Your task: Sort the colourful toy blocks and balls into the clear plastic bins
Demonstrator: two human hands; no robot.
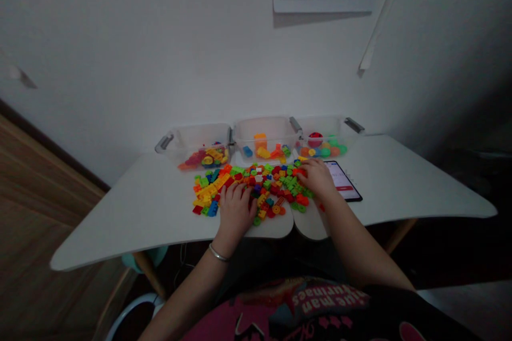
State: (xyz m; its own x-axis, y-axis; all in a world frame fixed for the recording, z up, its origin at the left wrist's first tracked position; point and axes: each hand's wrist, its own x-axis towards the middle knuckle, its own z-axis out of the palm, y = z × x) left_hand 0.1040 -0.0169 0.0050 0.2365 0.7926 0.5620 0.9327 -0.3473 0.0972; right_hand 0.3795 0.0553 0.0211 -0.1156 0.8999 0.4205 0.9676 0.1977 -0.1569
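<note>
A heap of small plastic building bricks (256, 186) in red, yellow, green, orange and blue lies spread on the white table (152, 208). My left hand (236, 208) rests palm down on the near left side of the heap, fingers stretched over the bricks; a thin bracelet sits on that wrist. My right hand (318, 176) lies on the right side of the heap, fingers curled around a red brick (299, 172) at its tip. Whether that brick is lifted I cannot make out.
Three clear plastic tubs stand in a row at the back: the left tub (196, 146), middle tub (266, 141) and right tub (324, 136), each holding some coloured pieces. A phone (344, 181) with a lit screen lies right of my right hand. A white wall rises behind.
</note>
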